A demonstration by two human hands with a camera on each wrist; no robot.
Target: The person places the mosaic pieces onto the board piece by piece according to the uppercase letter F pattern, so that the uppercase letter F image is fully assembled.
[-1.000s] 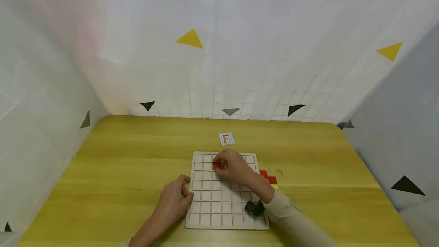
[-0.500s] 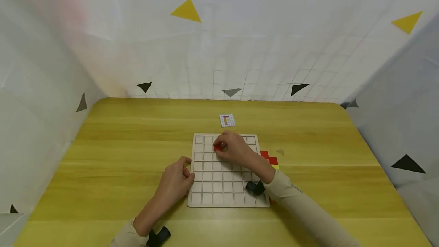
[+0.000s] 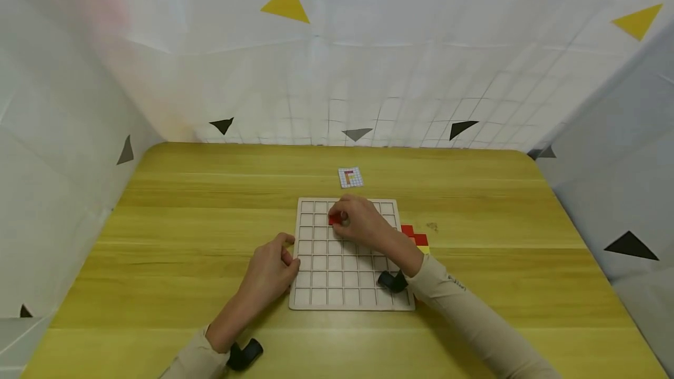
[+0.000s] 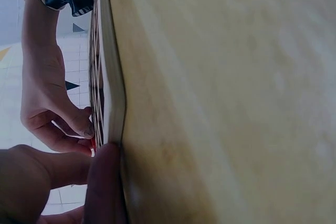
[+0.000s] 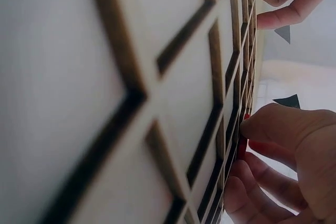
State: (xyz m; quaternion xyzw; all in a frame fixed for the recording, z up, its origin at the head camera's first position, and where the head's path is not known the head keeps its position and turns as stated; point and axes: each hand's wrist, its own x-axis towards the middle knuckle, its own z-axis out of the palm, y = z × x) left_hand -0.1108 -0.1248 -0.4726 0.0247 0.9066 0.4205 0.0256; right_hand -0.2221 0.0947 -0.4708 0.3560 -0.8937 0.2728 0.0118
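Observation:
A pale board [image 3: 335,263] with a grid of raised lines lies on the table. My right hand [image 3: 363,224] is over its upper part, thumb and fingers pinching a small red square tile [image 3: 334,219] close to the grid. In the right wrist view the tile [image 5: 242,148] shows edge-on between the fingertips, right at the board's surface. At the board's left edge rests my left hand [image 3: 268,268], its fingers loosely bent. The left wrist view shows a fingertip [image 4: 105,158] pressing against the board's side.
Beyond the board lies a small gridded card [image 3: 350,177] with a coloured pattern. Red tiles [image 3: 420,240] and a yellow tile [image 3: 423,249] sit by the board's right edge, partly hidden by the right forearm. White sheeting [image 3: 316,75] encloses the table's back and sides.
The head view has tilted down, so the whole scene sits higher in the frame. Both hands stay at the same places on the board, the right still pinching the red tile.

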